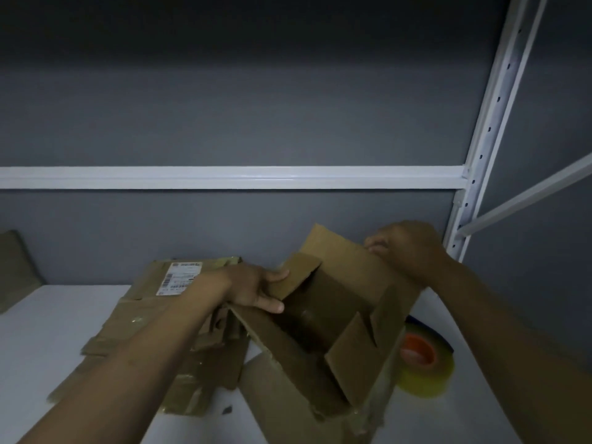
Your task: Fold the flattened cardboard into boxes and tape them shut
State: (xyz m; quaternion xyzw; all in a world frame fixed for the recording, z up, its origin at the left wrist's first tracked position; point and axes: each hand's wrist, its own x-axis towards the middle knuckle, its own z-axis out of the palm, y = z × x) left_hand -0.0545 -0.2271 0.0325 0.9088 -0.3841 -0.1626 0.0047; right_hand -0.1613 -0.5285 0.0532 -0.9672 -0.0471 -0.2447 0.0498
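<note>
Where the white table (48, 331) meets the grey wall, an open cardboard box (304, 389) stands beside the flattened cardboard stack (144, 299). The left hand (253, 288) pinches its left flap; the right hand (407, 248), fingers curled, grips its rear flap. A tape roll (423, 363) lies just right of the box.

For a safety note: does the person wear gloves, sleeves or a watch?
No. The left hand and right hand are bare, without gloves. The left forearm and right forearm are bare to the frame edge; no sleeve, watch or band shows.
</note>
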